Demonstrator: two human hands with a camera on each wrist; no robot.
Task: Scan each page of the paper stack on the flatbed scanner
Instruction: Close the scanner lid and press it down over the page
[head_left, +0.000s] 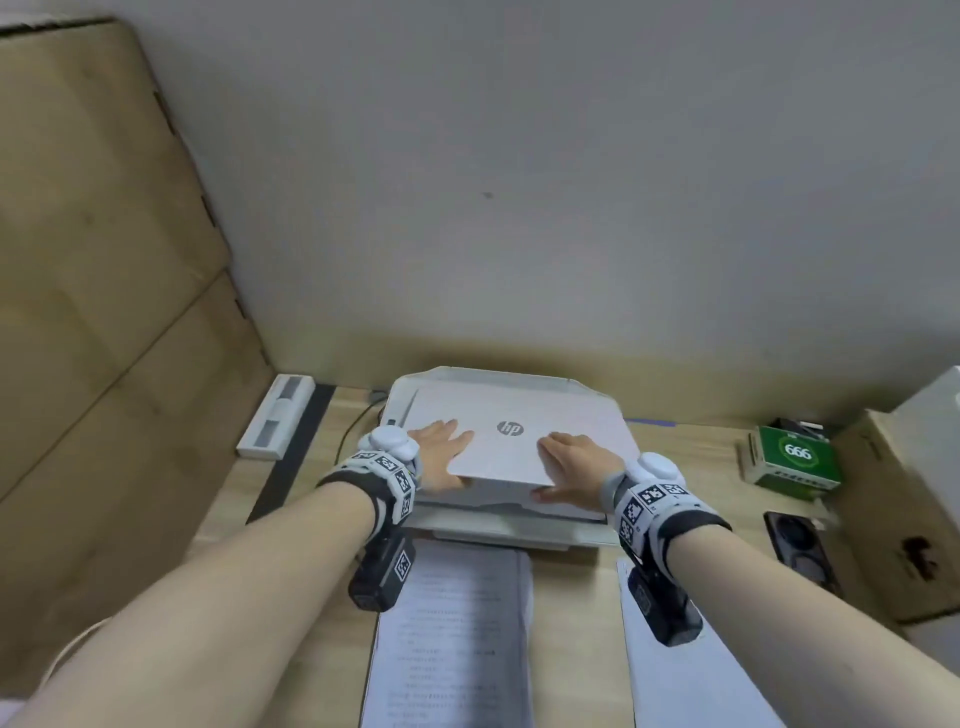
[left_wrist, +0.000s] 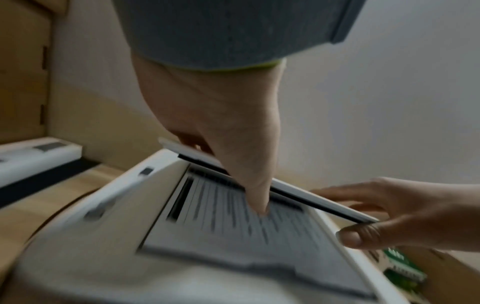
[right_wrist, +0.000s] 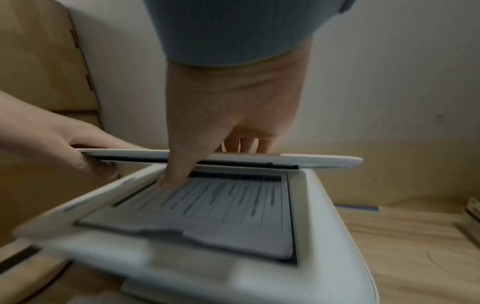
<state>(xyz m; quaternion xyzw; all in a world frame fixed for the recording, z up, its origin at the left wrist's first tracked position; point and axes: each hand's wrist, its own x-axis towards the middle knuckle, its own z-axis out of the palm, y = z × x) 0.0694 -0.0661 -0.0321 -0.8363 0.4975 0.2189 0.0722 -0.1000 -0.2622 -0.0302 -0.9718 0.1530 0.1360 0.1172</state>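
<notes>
A white HP flatbed scanner (head_left: 498, 525) stands on the wooden desk against the wall. Its lid (head_left: 519, 431) is partly raised at the front. My left hand (head_left: 441, 457) grips the lid's front left edge, fingers on top and thumb underneath. At the front right edge my right hand (head_left: 571, 462) holds it the same way. In the wrist views a printed page (left_wrist: 246, 236) (right_wrist: 221, 216) lies on the glass beneath the lid (left_wrist: 311, 197) (right_wrist: 311, 159). A paper stack (head_left: 452, 623) with printed text lies on the desk in front of the scanner.
More white sheets (head_left: 670, 686) lie under my right forearm. At the right stand a green box (head_left: 795, 457), a black case (head_left: 800, 551) and a cardboard box (head_left: 909, 519). A long white device (head_left: 275, 415) lies at the left, beside cardboard panels (head_left: 104, 260).
</notes>
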